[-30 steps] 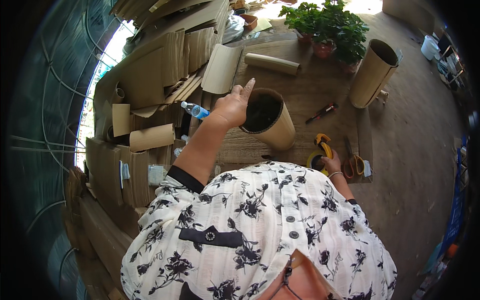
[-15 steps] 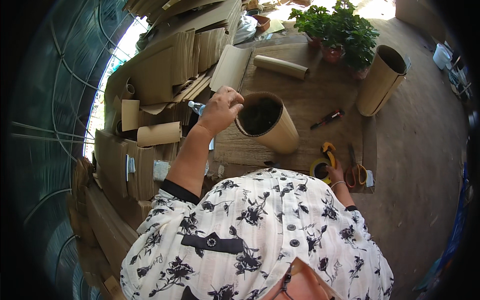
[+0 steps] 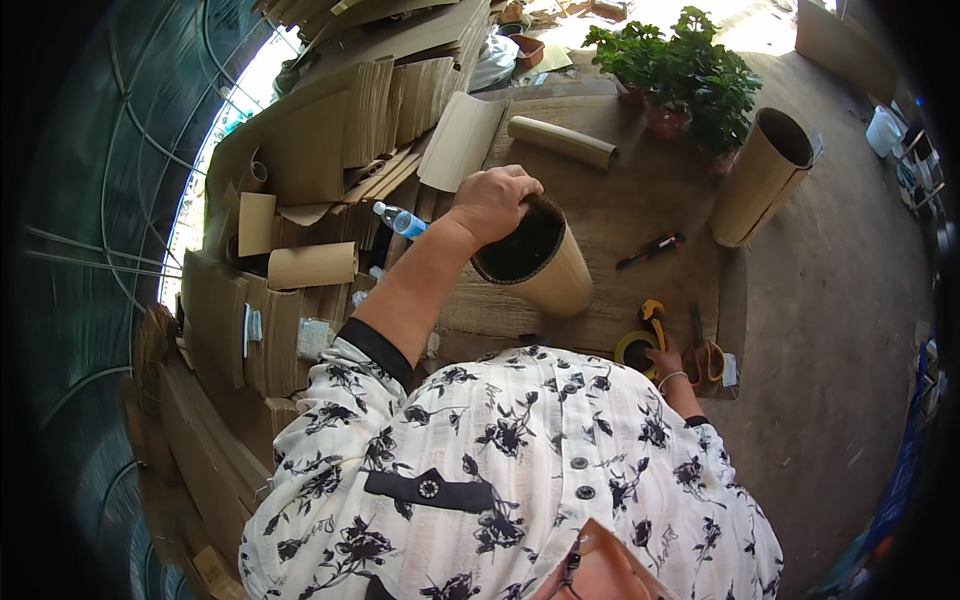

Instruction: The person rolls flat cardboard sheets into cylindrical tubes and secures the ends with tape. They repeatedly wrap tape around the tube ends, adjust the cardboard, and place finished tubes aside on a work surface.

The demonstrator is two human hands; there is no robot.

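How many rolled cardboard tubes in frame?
4. One wide cardboard tube under the left hand; a tall cardboard tube standing right of the potted plants; a thin roll lying behind; a short roll on the cardboard stacks. More may be hidden.

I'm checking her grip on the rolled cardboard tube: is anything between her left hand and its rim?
Nothing visible. The left hand already rests on the rim of the cardboard tube, fingers curled over the edge. The right hand is apart, at the yellow tape dispenser.
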